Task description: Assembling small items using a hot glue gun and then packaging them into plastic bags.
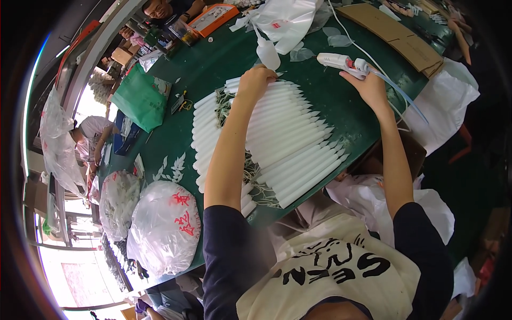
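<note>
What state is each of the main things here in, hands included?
White candle-shaped sticks: lying side by side.
Left hand: at their far end, grip unclear.
Glue gun: held, pointing left.
Right hand: closed around the glue gun.
Orange box: open.
Brown cardboard: flattened.
Red-marked plastic bag: bulging.

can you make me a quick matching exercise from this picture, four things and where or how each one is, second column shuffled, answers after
Things:
1. glue gun
2. white candle-shaped sticks
3. green bag
4. brown cardboard

Places and states:
A. at the far right of the table
B. lying side by side in rows
C. held in the right hand
D. standing to the left of the rows

Pairs: 1-C, 2-B, 3-D, 4-A
</note>
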Demonstrator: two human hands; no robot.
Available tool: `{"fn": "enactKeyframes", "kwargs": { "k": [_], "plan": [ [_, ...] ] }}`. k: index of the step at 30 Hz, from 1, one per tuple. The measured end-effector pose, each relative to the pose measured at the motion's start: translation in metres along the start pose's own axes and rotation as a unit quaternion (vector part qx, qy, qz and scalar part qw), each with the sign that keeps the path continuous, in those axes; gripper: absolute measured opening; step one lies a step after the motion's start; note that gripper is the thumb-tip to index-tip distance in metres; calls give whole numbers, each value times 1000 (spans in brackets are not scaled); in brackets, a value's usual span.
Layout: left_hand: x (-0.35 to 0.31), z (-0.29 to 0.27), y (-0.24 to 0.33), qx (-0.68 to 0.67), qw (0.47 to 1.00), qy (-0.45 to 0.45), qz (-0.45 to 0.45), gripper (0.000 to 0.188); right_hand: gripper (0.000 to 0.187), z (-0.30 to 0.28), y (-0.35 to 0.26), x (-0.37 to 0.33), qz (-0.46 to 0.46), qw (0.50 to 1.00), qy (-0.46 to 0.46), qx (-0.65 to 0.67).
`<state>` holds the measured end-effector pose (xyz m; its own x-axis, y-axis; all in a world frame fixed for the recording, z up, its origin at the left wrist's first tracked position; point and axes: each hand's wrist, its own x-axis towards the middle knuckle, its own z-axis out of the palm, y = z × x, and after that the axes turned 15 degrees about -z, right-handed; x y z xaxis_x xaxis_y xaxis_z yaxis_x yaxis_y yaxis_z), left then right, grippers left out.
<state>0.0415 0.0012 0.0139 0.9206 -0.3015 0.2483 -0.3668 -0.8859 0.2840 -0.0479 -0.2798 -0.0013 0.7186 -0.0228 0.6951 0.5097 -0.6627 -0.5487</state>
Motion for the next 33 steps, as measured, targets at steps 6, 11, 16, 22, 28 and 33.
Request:
{"fn": "enactKeyframes", "kwargs": {
  "k": [6, 11, 16, 22, 28, 33],
  "plan": [
    [8, 4, 6, 70, 998, -5, 2, 9, 35, -5, -18, 8, -11, 997, -52, 56],
    [12, 10, 1, 88, 996, 4, 22, 9, 34, 3, -15, 9, -39, 997, -54, 48],
    [8, 14, -4, -22, 999, 16, 42, 12, 37, 1, -16, 9, -24, 996, -81, -37],
    [5, 8, -3, -171, 985, -31, -11, 17, 40, 7, -28, 18, -88, 990, -105, -20],
    [3, 11, -3, -218, 972, -55, -68, 21, 45, 18, -28, 21, -135, 969, -141, -149],
    [1, 10, -4, -211, 974, -64, -55, 23, 43, 23, -30, 25, -154, 963, -136, -177]
  ]
}}
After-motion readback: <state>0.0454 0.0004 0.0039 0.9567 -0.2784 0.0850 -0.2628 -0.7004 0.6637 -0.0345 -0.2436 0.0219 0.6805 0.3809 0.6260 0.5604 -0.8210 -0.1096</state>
